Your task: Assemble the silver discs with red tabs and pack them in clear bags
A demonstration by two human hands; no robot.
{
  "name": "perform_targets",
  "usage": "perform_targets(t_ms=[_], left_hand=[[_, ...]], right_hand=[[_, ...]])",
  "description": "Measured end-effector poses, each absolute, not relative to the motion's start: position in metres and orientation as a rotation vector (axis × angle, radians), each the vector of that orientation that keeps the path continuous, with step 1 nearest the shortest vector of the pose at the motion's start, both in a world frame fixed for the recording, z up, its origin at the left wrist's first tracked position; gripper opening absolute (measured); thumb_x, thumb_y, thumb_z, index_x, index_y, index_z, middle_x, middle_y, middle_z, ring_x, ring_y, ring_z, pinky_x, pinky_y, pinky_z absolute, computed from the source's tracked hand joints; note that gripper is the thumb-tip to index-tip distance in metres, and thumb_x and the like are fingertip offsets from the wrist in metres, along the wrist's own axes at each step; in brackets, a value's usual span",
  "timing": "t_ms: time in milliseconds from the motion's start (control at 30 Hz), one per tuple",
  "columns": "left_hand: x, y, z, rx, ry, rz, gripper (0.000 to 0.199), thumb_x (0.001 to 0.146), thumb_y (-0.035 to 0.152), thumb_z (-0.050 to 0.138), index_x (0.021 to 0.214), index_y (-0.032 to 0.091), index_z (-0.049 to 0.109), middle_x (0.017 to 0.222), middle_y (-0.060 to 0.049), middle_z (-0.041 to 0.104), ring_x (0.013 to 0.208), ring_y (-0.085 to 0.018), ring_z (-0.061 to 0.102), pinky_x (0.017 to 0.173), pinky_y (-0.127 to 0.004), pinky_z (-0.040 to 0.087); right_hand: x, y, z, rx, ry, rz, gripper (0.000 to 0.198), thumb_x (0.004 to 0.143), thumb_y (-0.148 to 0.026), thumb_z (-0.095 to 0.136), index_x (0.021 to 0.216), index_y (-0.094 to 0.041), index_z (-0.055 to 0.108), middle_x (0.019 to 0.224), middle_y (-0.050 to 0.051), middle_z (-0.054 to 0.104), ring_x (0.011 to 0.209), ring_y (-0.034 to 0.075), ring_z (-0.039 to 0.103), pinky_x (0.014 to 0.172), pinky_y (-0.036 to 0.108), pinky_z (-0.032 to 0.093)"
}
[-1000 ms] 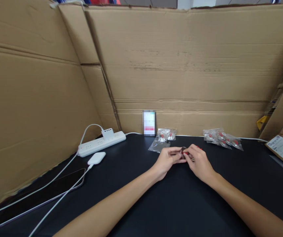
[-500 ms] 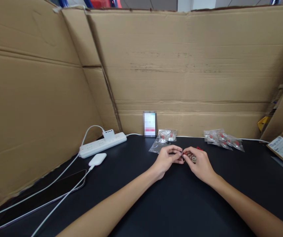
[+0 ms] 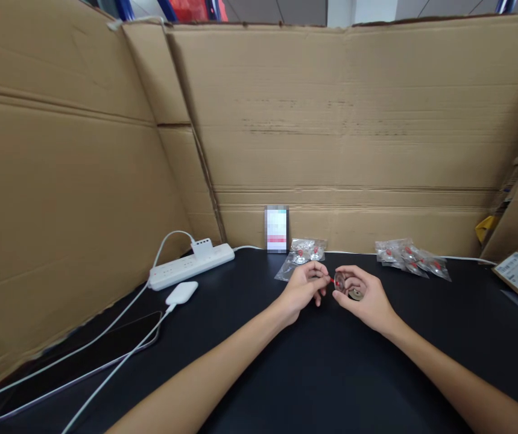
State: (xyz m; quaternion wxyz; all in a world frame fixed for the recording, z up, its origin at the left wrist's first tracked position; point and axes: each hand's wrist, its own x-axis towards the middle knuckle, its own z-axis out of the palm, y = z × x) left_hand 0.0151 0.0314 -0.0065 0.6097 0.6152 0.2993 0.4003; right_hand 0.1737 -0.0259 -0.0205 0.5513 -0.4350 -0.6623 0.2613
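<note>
One disc [image 3: 339,282] is clamped in right hand [image 3: 371,299]; left hand [image 3: 301,294] has drawn back, pinching a red piece [image 3: 331,279].

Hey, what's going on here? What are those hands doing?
A person's right hand holds a small round disc, and the left hand pinches a red piece beside it. Another round part shows near the right palm; I can't tell if it's held. Clear packets lie behind on the black table.
</note>
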Motion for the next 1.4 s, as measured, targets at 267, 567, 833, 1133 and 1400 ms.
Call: perform_targets(t_ms=[267, 567, 833, 1133, 1400], left_hand=[[0.015, 0.028, -0.007, 1.772, 0.777, 0.973, 0.030, 0.084, 0.044, 0.056, 0.093, 0.016, 0.062, 0.077, -0.003, 0.058, 0.064, -0.013, 0.055, 0.042, -0.019, 0.040], [0.013, 0.028, -0.011, 2.183, 0.875, 0.936, 0.019, 0.086, 0.029, 0.051, 0.078, 0.016, 0.062, 0.069, 0.001, 0.058, 0.063, -0.012, 0.051, 0.058, -0.022, 0.036], [0.000, 0.038, -0.011, 2.516, 1.201, 0.670, 0.018, 0.088, 0.029, 0.051, 0.094, 0.019, 0.065, 0.081, -0.005, 0.066, 0.077, -0.020, 0.061, 0.065, -0.027, 0.038], [0.000, 0.032, -0.011, 2.717, 1.366, 0.644, 0.030, 0.092, 0.036, 0.045, 0.108, 0.017, 0.062, 0.104, -0.011, 0.059, 0.101, -0.026, 0.054, 0.085, -0.036, 0.044], [0.007, 0.021, -0.011, 2.830, 1.137, 0.855, 0.036, 0.092, 0.040, 0.045, 0.113, 0.016, 0.062, 0.106, -0.012, 0.056, 0.106, -0.028, 0.048, 0.092, -0.043, 0.042]], right_hand=[[0.178, -0.030, -0.019, -1.121, -1.708, 0.210, 0.039, 0.075, -0.023, 0.067, 0.113, -0.019, 0.062, 0.090, 0.005, 0.069, 0.070, 0.016, 0.064, 0.071, 0.031, 0.055], [0.187, -0.025, -0.019, -1.117, -1.885, 0.095, 0.040, 0.081, -0.029, 0.064, 0.120, -0.022, 0.059, 0.109, 0.007, 0.067, 0.093, 0.020, 0.063, 0.084, 0.033, 0.051], [0.261, 0.009, -0.044, -1.627, -1.720, -0.086, 0.023, 0.082, -0.032, 0.058, 0.095, -0.015, 0.069, 0.087, 0.009, 0.066, 0.072, 0.021, 0.060, 0.071, 0.035, 0.048], [0.254, 0.009, -0.048, -1.596, -1.794, 0.015, 0.014, 0.086, -0.026, 0.048, 0.078, -0.020, 0.057, 0.075, 0.004, 0.062, 0.070, 0.019, 0.059, 0.066, 0.031, 0.044], [0.210, -0.013, -0.033, -1.433, -1.979, -0.029, 0.011, 0.089, -0.017, 0.043, 0.080, -0.020, 0.049, 0.081, 0.005, 0.059, 0.077, 0.019, 0.057, 0.071, 0.032, 0.044]])
